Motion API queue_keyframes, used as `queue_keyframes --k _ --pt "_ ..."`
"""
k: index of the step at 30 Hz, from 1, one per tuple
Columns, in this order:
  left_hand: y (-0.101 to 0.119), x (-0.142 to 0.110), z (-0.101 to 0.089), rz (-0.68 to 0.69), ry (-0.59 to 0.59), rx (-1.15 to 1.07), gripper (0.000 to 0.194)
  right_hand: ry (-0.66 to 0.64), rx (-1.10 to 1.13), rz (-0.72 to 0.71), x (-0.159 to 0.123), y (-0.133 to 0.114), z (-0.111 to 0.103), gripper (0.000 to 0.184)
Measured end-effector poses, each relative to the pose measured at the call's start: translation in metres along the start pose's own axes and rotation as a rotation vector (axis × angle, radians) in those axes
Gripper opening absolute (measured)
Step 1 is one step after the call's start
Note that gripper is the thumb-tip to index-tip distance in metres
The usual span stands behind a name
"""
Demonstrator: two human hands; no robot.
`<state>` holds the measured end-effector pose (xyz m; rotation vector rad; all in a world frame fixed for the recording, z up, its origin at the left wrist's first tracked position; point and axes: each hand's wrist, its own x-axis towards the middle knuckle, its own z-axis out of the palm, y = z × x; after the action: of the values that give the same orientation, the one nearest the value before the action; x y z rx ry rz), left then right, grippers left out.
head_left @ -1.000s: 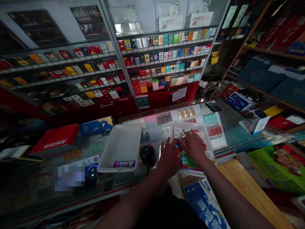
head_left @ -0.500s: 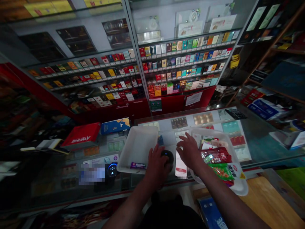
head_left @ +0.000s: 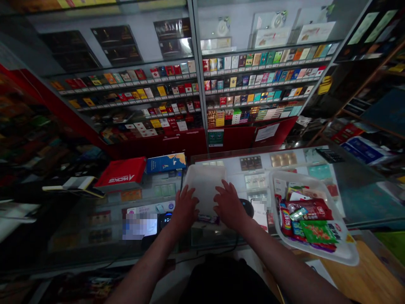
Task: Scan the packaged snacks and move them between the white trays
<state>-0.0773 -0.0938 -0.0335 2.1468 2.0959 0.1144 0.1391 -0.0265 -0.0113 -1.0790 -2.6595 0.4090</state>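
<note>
both hands [head_left: 209, 207] have moved onto the white plastic tray [head_left: 205, 181] since the earlier frame. the left hand [head_left: 186, 207] was on the round black dome [head_left: 246, 207] before and now lies on the tray's near part, while the right hand [head_left: 230, 207] has shifted left from beside the second tray. both hands are open, fingers spread, and apart from each other, with a small gap between them. neither is clamped on anything. the white tray sits on the glass worktop [head_left: 354, 194], with a purple label [head_left: 208, 218] at its near edge, right under the hands.

the dome sits just right of the right hand. next to it is a white pack [head_left: 260, 215], partly blurred, between the dome and the second tray. that second tray, a white plastic tray [head_left: 344, 253], is further right and holds a pile of snack packets [head_left: 303, 219] in red, green and blue.

left of the hands are a red box [head_left: 122, 173] and a blue box [head_left: 166, 163]. a black calculator [head_left: 329, 155] lies at the far right of the glass. behind it all, shelves of cigarette packs [head_left: 262, 71] run across the display case.
</note>
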Motion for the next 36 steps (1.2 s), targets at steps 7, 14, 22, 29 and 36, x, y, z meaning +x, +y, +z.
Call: queue_keyframes --k 7,14,22,29,36 --pt "-0.022 0.012 0.02 0.163 -0.109 0.074 0.031 -0.177 -0.093 -0.026 0.022 -0.021 0.046 0.03" --pt "-0.032 0.023 0.031 0.314 -0.162 0.071 0.023 -0.286 -0.128 -0.005 0.032 -0.019 0.079 0.028" --pt "-0.044 0.036 0.051 0.444 -0.229 0.118 0.033 -0.406 -0.163 0.06 0.04 -0.018 0.094 0.046" --pt "-0.049 0.048 0.058 0.441 -0.168 0.195 0.024 -0.34 -0.246 0.111 0.048 -0.02 0.096 0.03" --pt "-0.051 0.052 0.057 0.426 -0.189 0.187 0.027 -0.284 -0.252 0.147 0.05 -0.015 0.106 0.032"
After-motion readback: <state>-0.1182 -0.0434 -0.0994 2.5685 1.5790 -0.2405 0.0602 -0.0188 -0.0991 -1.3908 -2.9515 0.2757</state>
